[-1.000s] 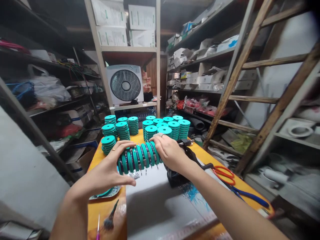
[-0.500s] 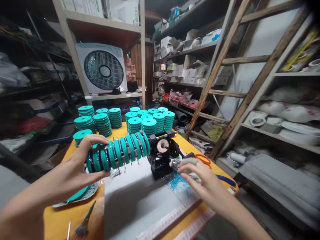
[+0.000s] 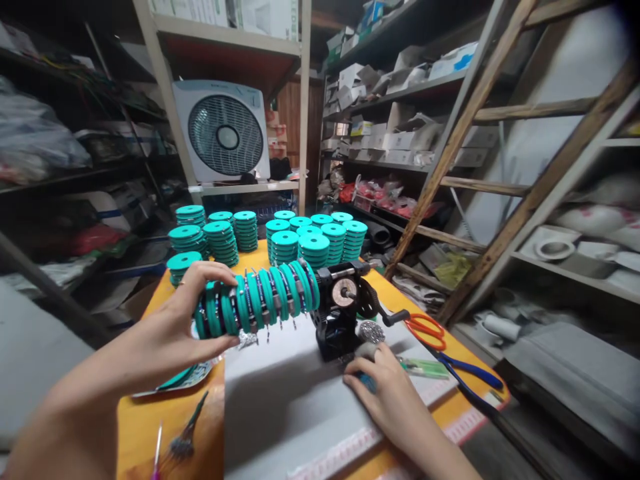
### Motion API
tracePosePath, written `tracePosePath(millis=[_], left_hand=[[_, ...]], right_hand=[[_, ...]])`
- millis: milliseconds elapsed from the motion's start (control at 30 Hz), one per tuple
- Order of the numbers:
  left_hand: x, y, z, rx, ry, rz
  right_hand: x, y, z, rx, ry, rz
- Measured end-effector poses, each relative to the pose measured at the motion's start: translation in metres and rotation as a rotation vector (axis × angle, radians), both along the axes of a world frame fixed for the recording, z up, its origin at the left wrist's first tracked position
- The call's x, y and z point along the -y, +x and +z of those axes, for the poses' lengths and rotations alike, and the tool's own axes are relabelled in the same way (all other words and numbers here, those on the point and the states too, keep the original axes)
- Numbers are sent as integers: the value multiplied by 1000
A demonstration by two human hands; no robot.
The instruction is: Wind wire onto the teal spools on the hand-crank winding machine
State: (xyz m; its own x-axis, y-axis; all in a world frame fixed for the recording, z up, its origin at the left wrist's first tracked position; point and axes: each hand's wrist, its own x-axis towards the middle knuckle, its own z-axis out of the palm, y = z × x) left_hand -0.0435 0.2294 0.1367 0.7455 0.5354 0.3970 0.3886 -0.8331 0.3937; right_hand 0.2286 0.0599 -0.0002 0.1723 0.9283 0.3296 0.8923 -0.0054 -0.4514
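Observation:
My left hand [image 3: 183,313] is wrapped round the left end of a row of teal spools [image 3: 257,297] held sideways above the table, small metal tabs hanging from them. The row's right end meets a black hand-crank winder [image 3: 345,310] standing on a grey mat [image 3: 300,400]. My right hand [image 3: 387,393] rests low on the mat in front of the winder, fingers curled over a small teal and grey thing. A small silvery disc [image 3: 371,331] lies beside the winder.
Stacks of teal spools [image 3: 300,241] fill the back of the orange table [image 3: 175,427]. Orange-handled scissors [image 3: 425,330] and blue-handled pliers [image 3: 473,373] lie at the right. A brush [image 3: 185,437] lies front left. A fan [image 3: 225,133], shelves and a wooden ladder [image 3: 500,167] surround the table.
My right hand let go of the row's right end, swung out to the right, then came down on the mat before the winder. My left hand keeps the row.

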Motion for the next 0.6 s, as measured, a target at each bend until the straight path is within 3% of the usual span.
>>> tracePosePath(millis=[167,267,433,533,600], left_hand=[[1,-2,3,-9,-135,48],[5,-1,7,-3,-253,106],[11,0,10,46,-410,77],[12,-1,10,98,-481,30],[12,-2,10,132,-488,15]], right_hand=[[1,-3,-7,65,158,17],[2,-8,9,9,335,92],[-11,-33,77,-23,608,264],[-33,-55,119,-142,672,387],[-50,-67,136,-147,668,443]])
